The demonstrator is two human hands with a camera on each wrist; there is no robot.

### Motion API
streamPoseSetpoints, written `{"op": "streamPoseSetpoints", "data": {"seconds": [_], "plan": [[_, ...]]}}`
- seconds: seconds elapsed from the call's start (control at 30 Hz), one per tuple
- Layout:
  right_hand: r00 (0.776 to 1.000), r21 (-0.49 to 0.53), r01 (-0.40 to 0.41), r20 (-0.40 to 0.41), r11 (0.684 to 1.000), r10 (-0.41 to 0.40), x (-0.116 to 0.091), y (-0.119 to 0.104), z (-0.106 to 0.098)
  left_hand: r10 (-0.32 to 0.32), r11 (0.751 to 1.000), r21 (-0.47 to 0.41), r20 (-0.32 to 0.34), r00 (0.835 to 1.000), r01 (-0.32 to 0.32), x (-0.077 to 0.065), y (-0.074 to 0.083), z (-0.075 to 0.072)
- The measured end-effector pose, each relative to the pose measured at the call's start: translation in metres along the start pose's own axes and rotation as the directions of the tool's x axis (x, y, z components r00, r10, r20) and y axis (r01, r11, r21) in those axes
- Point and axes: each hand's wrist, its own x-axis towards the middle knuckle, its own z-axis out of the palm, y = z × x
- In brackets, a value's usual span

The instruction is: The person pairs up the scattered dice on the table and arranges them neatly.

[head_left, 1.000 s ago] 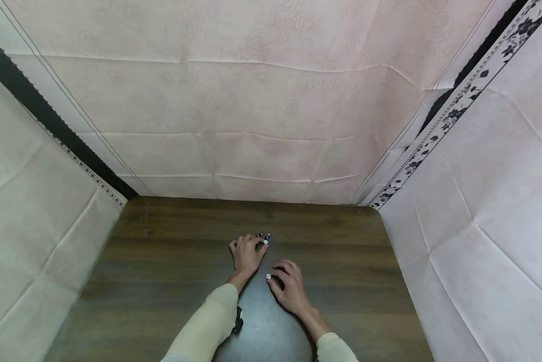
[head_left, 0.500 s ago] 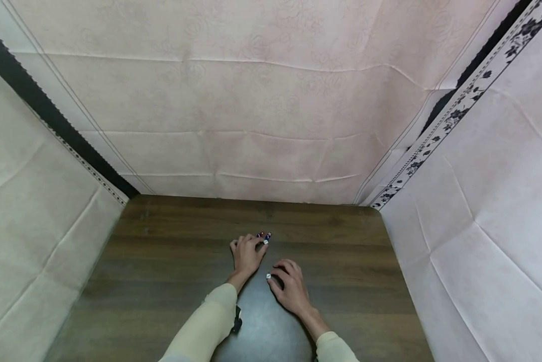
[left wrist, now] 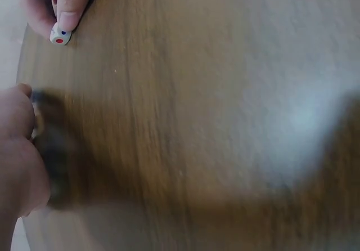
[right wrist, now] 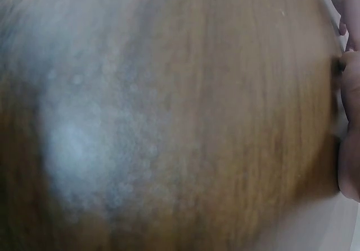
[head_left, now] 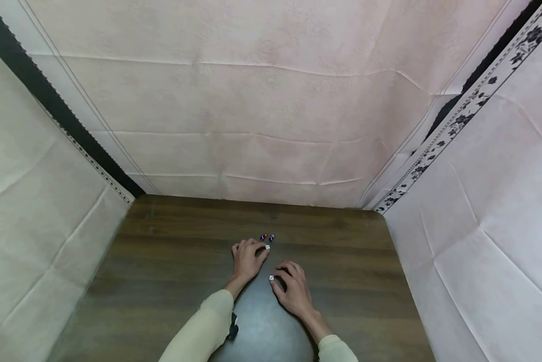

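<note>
My left hand (head_left: 247, 260) pinches a white die (head_left: 267, 247) between thumb and forefinger, close to the wooden table. Just beyond its fingertips lie small dark blue dice (head_left: 272, 238) and a red one (head_left: 265, 235), close together. Nearer to me, my right hand (head_left: 293, 289) pinches another white die (head_left: 271, 277) by thumb and forefinger. In the left wrist view this white die (left wrist: 59, 36) shows a red dot and a blue dot at the fingertips. There, the left hand (left wrist: 19, 155) hides its own die. The right wrist view catches only part of the right hand (right wrist: 350, 133).
The wooden table (head_left: 171, 281) has rounded far corners. Pale cloth (head_left: 275, 110) hangs behind it and along both sides, with a floral border (head_left: 438, 141) at the right. A dark band (head_left: 72, 125) runs down at the left.
My left hand has drawn back slightly with its white die, which now stands apart from the dark dice. The right hand keeps its grip. The head view has shifted a little.
</note>
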Motion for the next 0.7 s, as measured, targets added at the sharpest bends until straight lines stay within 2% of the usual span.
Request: {"op": "streamPoseSetpoints", "data": {"seconds": [0.2, 0.37, 0.57, 0.7], "plan": [[0.999, -0.002, -0.024, 0.024, 1.0, 0.024, -0.001, -0.001, -0.001, 0.017, 0.999, -0.039, 0.037, 0.999, -0.016, -0.009, -0.005, -0.012], [1.0, 0.003, -0.023, 0.012, 1.0, 0.023, 0.0, 0.0, -0.001, 0.055, 0.996, -0.065, 0.026, 0.998, -0.053, -0.019, -0.011, -0.023], [1.0, 0.012, 0.004, -0.015, 1.0, -0.004, -0.002, 0.002, 0.003, 0.077, 0.994, -0.081, 0.048, 0.996, -0.073, -0.035, -0.017, -0.034], [1.0, 0.018, -0.01, 0.009, 1.0, 0.01, -0.003, 0.003, 0.002, 0.094, 0.992, -0.093, 0.06, 0.994, -0.088, -0.048, -0.019, -0.038]]}}
